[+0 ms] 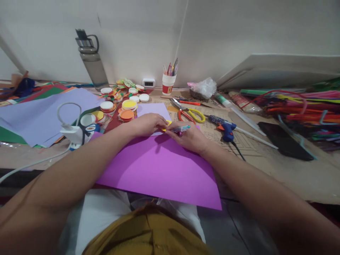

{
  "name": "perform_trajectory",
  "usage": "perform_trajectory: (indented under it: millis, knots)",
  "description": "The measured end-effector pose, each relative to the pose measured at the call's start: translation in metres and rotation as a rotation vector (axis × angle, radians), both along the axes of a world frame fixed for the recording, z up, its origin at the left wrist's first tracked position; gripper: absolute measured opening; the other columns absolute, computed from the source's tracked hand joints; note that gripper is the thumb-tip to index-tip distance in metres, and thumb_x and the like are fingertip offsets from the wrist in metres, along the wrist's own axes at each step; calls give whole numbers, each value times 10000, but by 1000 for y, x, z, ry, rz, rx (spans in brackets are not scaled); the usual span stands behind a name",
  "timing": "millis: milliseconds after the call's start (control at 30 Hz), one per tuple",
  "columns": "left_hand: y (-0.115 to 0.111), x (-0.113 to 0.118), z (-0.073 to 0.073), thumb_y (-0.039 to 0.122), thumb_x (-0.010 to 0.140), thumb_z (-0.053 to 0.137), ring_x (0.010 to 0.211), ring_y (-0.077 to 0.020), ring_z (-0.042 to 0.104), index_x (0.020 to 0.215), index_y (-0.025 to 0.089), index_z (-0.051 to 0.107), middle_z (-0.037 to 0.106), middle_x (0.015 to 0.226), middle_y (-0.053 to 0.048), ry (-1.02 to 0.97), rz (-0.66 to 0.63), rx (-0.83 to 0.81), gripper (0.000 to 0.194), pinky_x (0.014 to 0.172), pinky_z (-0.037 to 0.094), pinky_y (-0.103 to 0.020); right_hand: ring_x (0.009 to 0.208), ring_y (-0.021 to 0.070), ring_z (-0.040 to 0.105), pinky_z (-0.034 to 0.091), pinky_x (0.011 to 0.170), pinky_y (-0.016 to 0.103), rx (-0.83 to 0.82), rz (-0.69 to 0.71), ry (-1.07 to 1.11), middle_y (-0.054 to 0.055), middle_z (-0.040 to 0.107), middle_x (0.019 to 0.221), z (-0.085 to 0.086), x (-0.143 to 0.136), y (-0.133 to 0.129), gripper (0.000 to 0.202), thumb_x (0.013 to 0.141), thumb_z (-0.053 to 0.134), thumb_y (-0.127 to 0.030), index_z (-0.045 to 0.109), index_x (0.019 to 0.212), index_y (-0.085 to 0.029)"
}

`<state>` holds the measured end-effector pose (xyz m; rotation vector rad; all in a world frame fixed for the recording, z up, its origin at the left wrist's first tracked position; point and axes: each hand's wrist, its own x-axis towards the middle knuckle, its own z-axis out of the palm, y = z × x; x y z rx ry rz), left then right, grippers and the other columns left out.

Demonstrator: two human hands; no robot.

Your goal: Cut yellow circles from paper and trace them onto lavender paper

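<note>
A large purple sheet (159, 170) lies at the table's front edge and overhangs it, with a lilac sheet (155, 109) at its far side. Over these sheets my left hand (150, 124) is closed on a small yellow piece (168, 123). My right hand (187, 136) meets it from the right, fingers closed round a pen (182, 129) with a light blue end. The pen's tip and part of the yellow piece are hidden by my fingers.
Round lids and discs (126, 114) stand left of the hands. Behind are a cup of pens (168, 84) and a bottle (94, 67). Scissors (190, 111), a glue gun (225, 129) and a phone (285, 141) lie right. A plug with cable (73, 134) sits left.
</note>
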<state>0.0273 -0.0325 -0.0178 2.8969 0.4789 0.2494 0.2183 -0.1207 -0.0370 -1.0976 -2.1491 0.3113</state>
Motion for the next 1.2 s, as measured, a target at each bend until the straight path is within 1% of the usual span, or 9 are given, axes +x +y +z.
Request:
perform_trajectory:
  millis: [167, 267, 433, 567, 667, 833, 967, 1067, 1200]
  knots:
    - [1, -1, -3, 123, 890, 503, 1033, -153, 643, 1095, 202, 726, 702, 1160, -82, -5, 19, -14, 313, 900, 467, -264, 717, 161, 628, 476, 694, 289, 24, 8, -92, 68, 711, 819, 5, 6, 0, 175, 892, 534, -275, 678, 878, -177]
    - [1, -2, -4, 131, 893, 505, 1048, -156, 640, 1097, 220, 723, 705, 1158, -68, -13, 21, -22, 312, 907, 468, -274, 654, 147, 598, 455, 646, 276, 0, -17, -71, 48, 694, 763, 7, 9, -1, 157, 875, 553, -280, 675, 858, -183]
    - [-3, -3, 0, 157, 910, 486, 1087, -172, 622, 1129, 215, 704, 696, 1176, -71, 1, 36, -33, 315, 941, 456, -300, 643, 153, 606, 451, 638, 279, 31, -164, 136, 37, 668, 702, 14, 13, 0, 198, 872, 573, -342, 651, 779, -186]
    - [-13, -3, 5, 242, 933, 470, 1121, -195, 597, 1197, 211, 657, 672, 1206, -76, 35, 82, -3, 326, 963, 441, -325, 612, 151, 613, 464, 610, 277, -48, -313, 355, 27, 656, 682, 12, 17, 9, 237, 880, 557, -401, 625, 803, -187]
    - [-19, -3, 8, 325, 951, 444, 1091, -202, 602, 1318, 216, 564, 653, 1216, -86, 50, 153, 3, 401, 930, 449, -333, 605, 151, 615, 468, 602, 274, -112, -363, 432, 21, 650, 669, 11, 18, 16, 235, 879, 550, -405, 613, 823, -186]
    - [-21, -1, 10, 324, 958, 441, 1163, -197, 565, 1180, 187, 660, 645, 1253, -81, 82, 60, 38, 341, 990, 376, -336, 633, 158, 619, 472, 631, 285, -156, -389, 384, 34, 665, 709, 12, 16, 18, 200, 870, 545, -367, 613, 851, -179]
    - [-25, 2, 9, 353, 953, 459, 1129, -209, 573, 1133, 221, 670, 665, 1222, -60, 108, 118, 62, 308, 944, 321, -401, 700, 171, 616, 475, 684, 308, -173, -379, 339, 50, 666, 774, 11, 14, 20, 177, 868, 535, -339, 610, 842, -182]
    - [-32, 3, 10, 356, 941, 479, 1194, -236, 517, 1128, 227, 658, 665, 1214, -64, 109, 170, 92, 289, 938, 290, -418, 744, 174, 615, 474, 706, 311, -185, -355, 342, 55, 667, 822, 11, 14, 21, 165, 864, 542, -330, 615, 851, -182]
    - [-41, 5, 12, 355, 907, 539, 1144, -241, 550, 1160, 175, 626, 646, 1232, -91, 155, 210, 78, 323, 922, 340, -407, 675, 160, 602, 462, 654, 291, -257, -380, 355, 34, 656, 751, 23, 15, 19, 193, 875, 533, -353, 614, 831, -184]
